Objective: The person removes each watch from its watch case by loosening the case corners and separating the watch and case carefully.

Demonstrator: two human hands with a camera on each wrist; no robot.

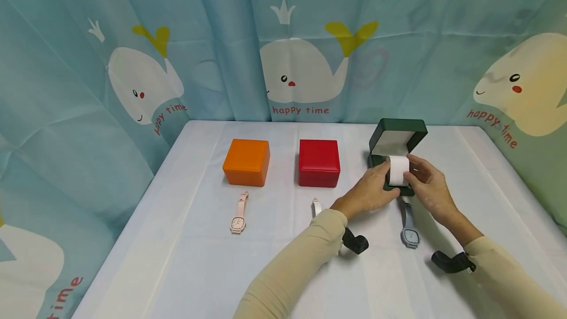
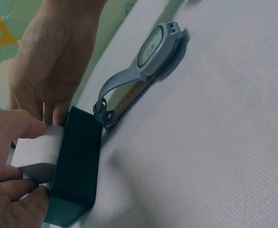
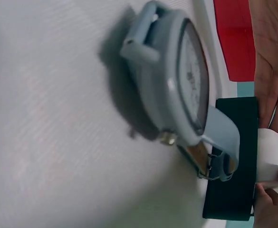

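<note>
At the right of the table in the head view stands a dark green watch box (image 1: 403, 125) with its lid raised. A white watch cushion (image 1: 398, 170) sits at the opening of its base. My left hand (image 1: 374, 188) grips the cushion's left side, and my right hand (image 1: 429, 188) pinches it from the right. Fingers of both hands meet the white cushion (image 2: 41, 149) in the left wrist view too. Just in front of the box lies a blue-grey watch (image 1: 410, 235), strap towards the box; neither hand touches it. How deep the cushion sits is partly hidden by the fingers.
Left of the green box are a closed red box (image 1: 319, 161) and a closed orange box (image 1: 246, 161). A pink watch (image 1: 238, 223) lies before the orange one. A white watch strap (image 1: 316, 207) shows partly behind the left sleeve. A whale-print curtain (image 1: 212, 63) hangs behind the table.
</note>
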